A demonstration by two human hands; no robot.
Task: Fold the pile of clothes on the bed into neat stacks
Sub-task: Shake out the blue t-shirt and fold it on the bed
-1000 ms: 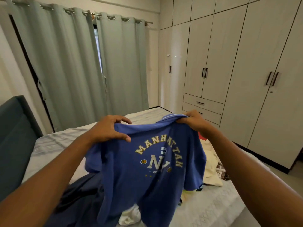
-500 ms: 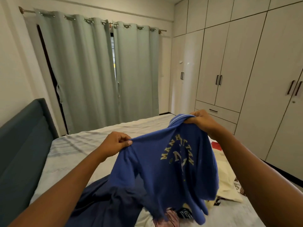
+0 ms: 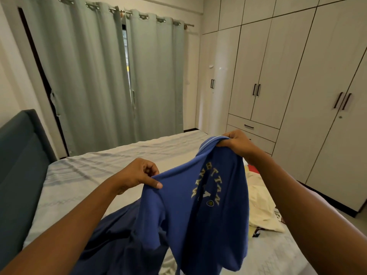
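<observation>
My left hand (image 3: 137,175) pinches one shoulder of the blue T-shirt (image 3: 198,211) while my right hand (image 3: 237,143) grips its collar higher, holding it above the bed (image 3: 83,175) and clothes pile (image 3: 262,207), probably to straighten it for folding.

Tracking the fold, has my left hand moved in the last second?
Yes. The left hand has dropped from the bed's far edge toward the person, now lower than the right hand, both gripping the blue shirt.
</observation>
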